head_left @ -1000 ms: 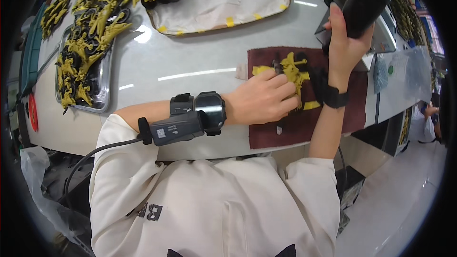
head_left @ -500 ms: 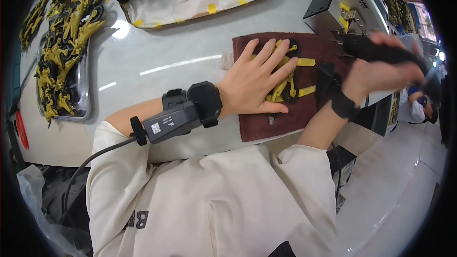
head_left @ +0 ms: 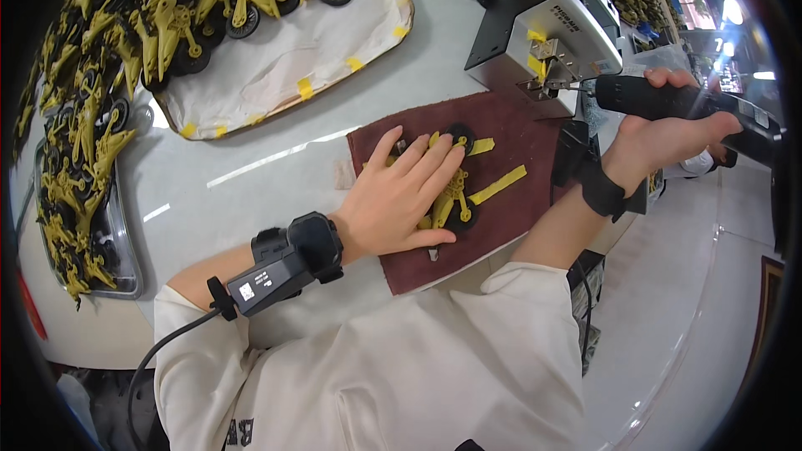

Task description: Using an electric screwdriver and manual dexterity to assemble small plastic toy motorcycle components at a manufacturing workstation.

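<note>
Single head-worn fisheye, facing down onto worktable (head_left: 251,205) close below.

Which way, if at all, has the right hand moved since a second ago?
Yes: the right hand, overlapping the metal box before, is now to its right.

The left forearm (head_left: 219,271) slants up from the lower left, bare; its wrist (head_left: 347,232) is nearly straight, and the left hand (head_left: 393,202) lies palm down, its fingers (head_left: 441,177) fanned toward the upper right; the thumb (head_left: 433,238) is set well off from them, pointing right. The right forearm (head_left: 551,232) angles up to the right; its wrist bends slightly outward, and the right hand (head_left: 664,144) is raised well apart from the left one, closed in a grip.
</note>
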